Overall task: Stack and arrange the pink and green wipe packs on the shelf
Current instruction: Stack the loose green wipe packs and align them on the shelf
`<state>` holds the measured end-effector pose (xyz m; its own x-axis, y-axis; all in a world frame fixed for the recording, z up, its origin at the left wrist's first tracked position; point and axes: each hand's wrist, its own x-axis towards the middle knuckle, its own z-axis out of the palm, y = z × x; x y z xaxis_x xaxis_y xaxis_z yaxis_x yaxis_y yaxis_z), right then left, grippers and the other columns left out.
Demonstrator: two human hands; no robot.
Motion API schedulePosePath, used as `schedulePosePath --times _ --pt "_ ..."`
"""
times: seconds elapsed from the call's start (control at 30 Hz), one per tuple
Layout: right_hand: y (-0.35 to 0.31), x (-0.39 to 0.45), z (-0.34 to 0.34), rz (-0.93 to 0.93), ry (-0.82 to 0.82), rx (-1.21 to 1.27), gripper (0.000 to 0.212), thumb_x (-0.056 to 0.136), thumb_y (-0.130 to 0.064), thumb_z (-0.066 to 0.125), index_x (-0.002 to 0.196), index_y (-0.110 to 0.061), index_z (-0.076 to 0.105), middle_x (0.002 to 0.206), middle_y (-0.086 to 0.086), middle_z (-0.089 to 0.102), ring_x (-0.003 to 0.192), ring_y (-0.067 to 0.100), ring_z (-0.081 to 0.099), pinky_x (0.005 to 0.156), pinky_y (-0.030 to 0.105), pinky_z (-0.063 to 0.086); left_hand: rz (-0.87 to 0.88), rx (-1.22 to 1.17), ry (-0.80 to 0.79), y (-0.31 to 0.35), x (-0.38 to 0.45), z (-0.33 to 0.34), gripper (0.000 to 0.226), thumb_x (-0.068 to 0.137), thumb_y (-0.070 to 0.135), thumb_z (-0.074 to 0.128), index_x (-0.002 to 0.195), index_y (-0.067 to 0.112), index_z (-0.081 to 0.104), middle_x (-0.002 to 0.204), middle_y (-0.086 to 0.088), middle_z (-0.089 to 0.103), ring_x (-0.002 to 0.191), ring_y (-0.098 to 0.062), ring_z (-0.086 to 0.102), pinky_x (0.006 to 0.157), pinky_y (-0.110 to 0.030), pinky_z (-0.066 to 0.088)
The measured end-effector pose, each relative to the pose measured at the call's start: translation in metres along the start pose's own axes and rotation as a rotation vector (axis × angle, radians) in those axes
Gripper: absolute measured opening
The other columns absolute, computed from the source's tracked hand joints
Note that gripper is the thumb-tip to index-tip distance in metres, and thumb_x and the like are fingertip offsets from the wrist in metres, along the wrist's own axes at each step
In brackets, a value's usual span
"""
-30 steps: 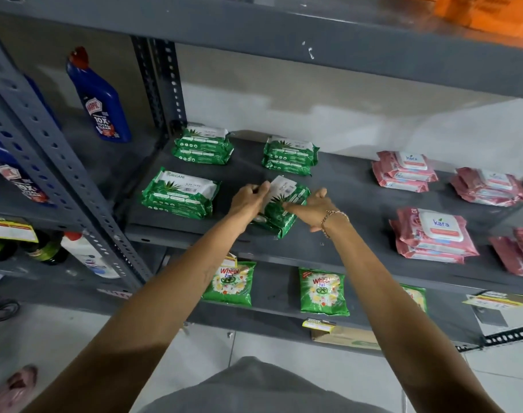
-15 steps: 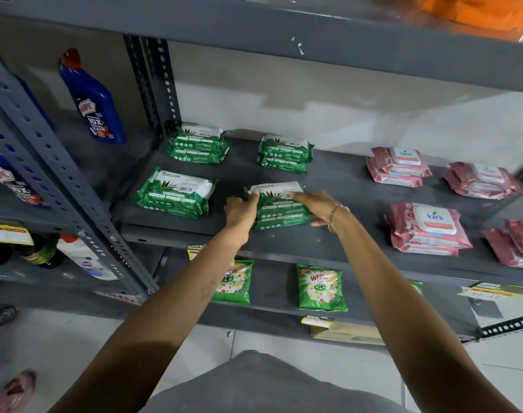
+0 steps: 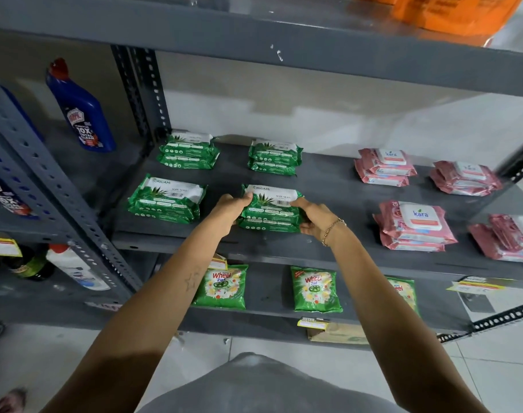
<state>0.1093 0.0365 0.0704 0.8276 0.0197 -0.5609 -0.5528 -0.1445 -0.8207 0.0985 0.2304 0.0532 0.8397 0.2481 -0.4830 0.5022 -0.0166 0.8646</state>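
On the grey shelf [image 3: 329,186] lie green wipe packs in stacks of two: back left [image 3: 188,150], back middle [image 3: 274,156], front left [image 3: 166,199] and front middle [image 3: 270,208]. My left hand [image 3: 230,208] grips the left end of the front middle stack and my right hand [image 3: 315,217] grips its right end. The stack lies flat and squared. Pink wipe packs sit to the right: back [image 3: 384,166], far back right [image 3: 466,177], front [image 3: 414,226] and a stack at the right edge [image 3: 510,236].
Blue cleaner bottle [image 3: 81,111] stands on the neighbouring shelf at left behind a perforated upright [image 3: 60,192]. Green detergent pouches [image 3: 221,286] lie on the shelf below. An upper shelf [image 3: 284,49] overhangs. An orange bag [image 3: 451,13] rests on top.
The tilted top green pack has been laid flat on the front middle stack. Both hands now hold the stack's ends, and the stack sits straighter.
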Motion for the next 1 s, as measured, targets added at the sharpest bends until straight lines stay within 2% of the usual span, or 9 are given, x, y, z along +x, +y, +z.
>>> schedulePosePath --times 0.13,0.2,0.3,0.4,0.47,0.57,0.77,0.9,1.0 --pt "0.007 0.004 -0.002 -0.029 0.006 0.02 0.041 0.077 -0.029 0.071 0.105 -0.004 0.056 0.099 0.01 0.064 0.083 0.017 0.061 0.07 0.028 0.054 0.018 0.008 -0.046 0.001 -0.003 0.001 0.045 0.088 0.04 0.059 0.113 0.003 0.047 0.105 -0.004 0.047 0.093 -0.02 0.045 0.075 -0.033 0.039" --pt "0.009 0.004 -0.002 -0.044 -0.034 0.027 0.025 0.08 -0.025 0.07 0.093 -0.007 0.058 0.094 0.008 0.066 0.087 0.019 0.062 0.086 0.032 0.054 0.006 0.03 -0.046 0.0 -0.002 -0.002 0.034 0.088 0.04 0.059 0.093 0.01 0.045 0.088 0.001 0.042 0.076 -0.015 0.04 0.06 -0.029 0.033" --pt "0.009 0.0 -0.001 -0.056 -0.086 0.033 0.019 0.083 -0.02 0.068 0.093 -0.006 0.059 0.088 0.006 0.068 0.081 0.016 0.064 0.082 0.029 0.054 -0.009 0.049 -0.032 0.0 0.001 -0.005 0.033 0.088 0.039 0.06 0.077 0.015 0.039 0.076 0.005 0.031 0.064 -0.01 0.029 0.057 -0.029 0.028" --pt "0.005 -0.003 -0.005 -0.078 -0.092 0.048 0.016 0.083 -0.018 0.067 0.092 -0.007 0.06 0.085 0.005 0.068 0.077 0.013 0.064 0.076 0.026 0.055 -0.007 0.053 -0.037 0.005 0.003 -0.003 0.031 0.089 0.035 0.059 0.082 0.012 0.04 0.084 0.002 0.036 0.074 -0.015 0.035 0.071 -0.034 0.035" --pt "0.003 -0.003 -0.006 -0.082 -0.095 0.053 0.015 0.082 -0.018 0.068 0.09 -0.008 0.061 0.088 0.005 0.069 0.082 0.015 0.065 0.084 0.03 0.055 0.003 0.052 -0.041 0.005 0.005 -0.002 0.029 0.09 0.033 0.059 0.088 0.009 0.042 0.092 -0.002 0.038 0.081 -0.018 0.038 0.078 -0.035 0.033" --pt "0.007 -0.003 -0.006 -0.064 -0.1 0.045 0.022 0.081 -0.019 0.07 0.095 -0.006 0.061 0.093 0.008 0.069 0.088 0.018 0.066 0.093 0.036 0.053 -0.008 0.053 -0.05 0.001 0.005 -0.004 0.029 0.089 0.034 0.059 0.083 0.011 0.044 0.089 0.0 0.037 0.068 -0.012 0.034 0.075 -0.034 0.033" --pt "0.005 -0.01 -0.005 -0.059 -0.07 0.066 0.018 0.081 -0.02 0.07 0.087 -0.008 0.058 0.083 0.004 0.065 0.073 0.013 0.062 0.064 0.024 0.051 0.031 0.093 -0.021 -0.004 0.004 -0.003 0.049 0.089 0.04 0.056 0.115 0.0 0.05 0.107 -0.008 0.053 0.097 -0.025 0.049 0.084 -0.037 0.041" --pt "0.009 -0.008 -0.001 -0.079 -0.054 -0.039 0.034 0.079 -0.035 0.072 0.095 -0.007 0.06 0.094 0.007 0.064 0.089 0.017 0.062 0.08 0.027 0.053 0.176 0.446 0.174 0.0 -0.008 -0.003 0.051 0.094 0.039 0.046 0.126 -0.001 0.046 0.123 -0.017 0.049 0.112 -0.034 0.049 0.09 -0.04 0.041" --pt "0.005 -0.008 -0.02 -0.233 0.084 -0.303 0.027 0.083 -0.035 0.065 0.082 -0.008 0.069 0.078 0.006 0.065 0.073 0.015 0.056 0.083 0.033 0.049 0.449 0.711 0.276 0.02 -0.019 0.006 0.054 0.096 0.03 0.043 0.14 0.0 0.035 0.142 -0.022 0.04 0.131 -0.035 0.037 0.108 -0.044 0.033"
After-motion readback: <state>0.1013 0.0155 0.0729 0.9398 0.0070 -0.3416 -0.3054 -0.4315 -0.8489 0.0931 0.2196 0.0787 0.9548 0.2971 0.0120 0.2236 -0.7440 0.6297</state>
